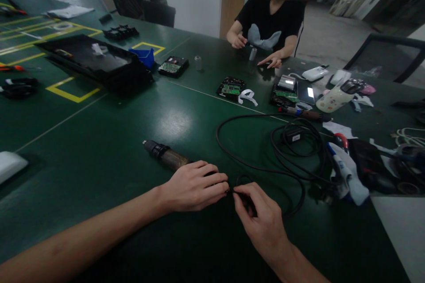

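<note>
An electric screwdriver [171, 158] lies on the green table with its bit end pointing to the far left. My left hand [197, 185] is wrapped over its rear part, covering that end. Just to the right, my right hand [260, 210] pinches the end of a black cable [217, 131] between thumb and forefinger, close to the screwdriver's rear end. A small dark gap shows between the two hands; whether cable and screwdriver touch cannot be made out. The cable runs off in loose loops to the right.
Across the table sits a person [265, 22] with both hands near a small metal cylinder [253, 54]. Opened devices with green circuit boards [231, 87], a black tray [89, 57], a second screwdriver [307, 115] and a patterned cup [332, 99] stand around.
</note>
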`<state>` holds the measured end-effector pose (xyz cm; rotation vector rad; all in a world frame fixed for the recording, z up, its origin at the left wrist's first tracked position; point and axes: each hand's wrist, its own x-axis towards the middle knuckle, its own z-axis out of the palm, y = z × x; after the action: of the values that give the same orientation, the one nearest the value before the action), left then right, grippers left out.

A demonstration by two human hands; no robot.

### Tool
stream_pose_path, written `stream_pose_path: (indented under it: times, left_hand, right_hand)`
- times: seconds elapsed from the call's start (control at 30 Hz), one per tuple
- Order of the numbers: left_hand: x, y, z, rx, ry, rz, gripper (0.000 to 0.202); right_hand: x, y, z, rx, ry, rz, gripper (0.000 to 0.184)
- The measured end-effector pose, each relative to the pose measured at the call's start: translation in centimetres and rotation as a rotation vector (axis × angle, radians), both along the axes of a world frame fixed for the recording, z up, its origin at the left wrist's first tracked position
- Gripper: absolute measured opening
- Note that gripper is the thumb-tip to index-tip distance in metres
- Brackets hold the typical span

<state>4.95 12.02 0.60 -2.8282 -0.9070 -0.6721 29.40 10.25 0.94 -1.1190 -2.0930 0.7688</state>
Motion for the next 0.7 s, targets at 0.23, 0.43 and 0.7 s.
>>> stream_pose_path:
  times: [0.23,0.43,0.7]
  left_hand:
    - [-0.01,-0.06,0.00,-0.003,0.011,0.012,0.019]
    - [-0.15,-0.02,0.00,-0.026,0.025,-0.039,0.028]
    - [-0.07,-0.06,-0.02,-0.029,0.014,-0.023,0.027]
  right_hand:
    - [0.11,-0.05,-0.17,-0.007,-0.007,0.013,0.009]
    - [-0.03,-0.08,0.16,-0.007,-0.003,0.006,0.009]
    - [0.03,0.02,0.27,-0.003,-0.011,0.010,0.008]
